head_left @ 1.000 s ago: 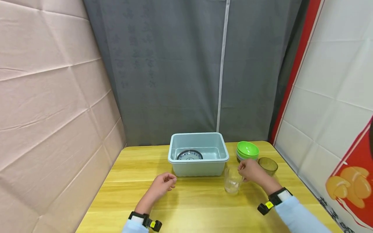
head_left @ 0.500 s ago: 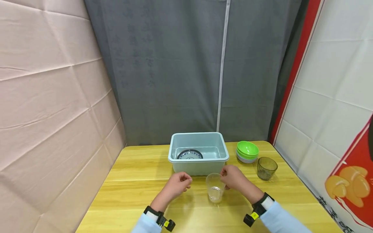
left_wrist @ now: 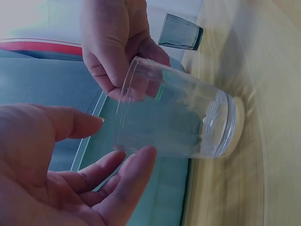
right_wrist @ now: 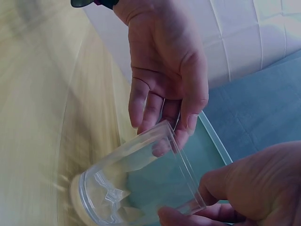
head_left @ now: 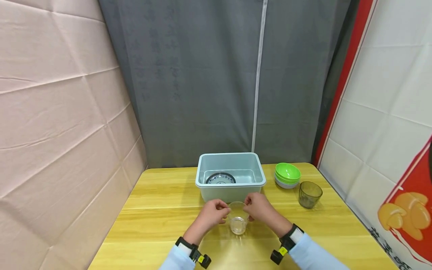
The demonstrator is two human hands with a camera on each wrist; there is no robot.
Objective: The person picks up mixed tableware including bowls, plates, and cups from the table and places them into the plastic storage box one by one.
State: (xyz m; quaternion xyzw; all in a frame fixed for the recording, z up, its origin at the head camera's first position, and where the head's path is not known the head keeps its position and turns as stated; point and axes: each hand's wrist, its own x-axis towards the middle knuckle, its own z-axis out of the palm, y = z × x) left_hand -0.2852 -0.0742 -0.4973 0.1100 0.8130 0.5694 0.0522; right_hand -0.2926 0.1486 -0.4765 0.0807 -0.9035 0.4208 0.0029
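Between both hands in the head view is a clear drinking glass [head_left: 238, 225], close over the table in front of the bin. My right hand [head_left: 259, 207] pinches the glass at its rim, thumb and fingertips on the right side. My left hand [head_left: 210, 214] is at the opposite side. In the left wrist view its fingertips [left_wrist: 148, 155] are right at the glass wall, while the thumb [left_wrist: 89, 126] stands apart from the rim. The right wrist view shows the clear glass seen from its other side, with the left fingers loosely curved beside the rim.
A pale blue plastic bin [head_left: 230, 191] stands at the back of the wooden table [head_left: 162, 210], with a dark-rimmed patterned dish [head_left: 221, 179] inside. To its right are stacked green and white bowls [head_left: 287, 173] and a smoky brown glass [head_left: 309, 195]. A grey curtain [head_left: 202, 82] hangs behind.
My right hand has carried the clear glass leftward from beside the brown glass to in front of the bin. My left hand has moved right to meet it.
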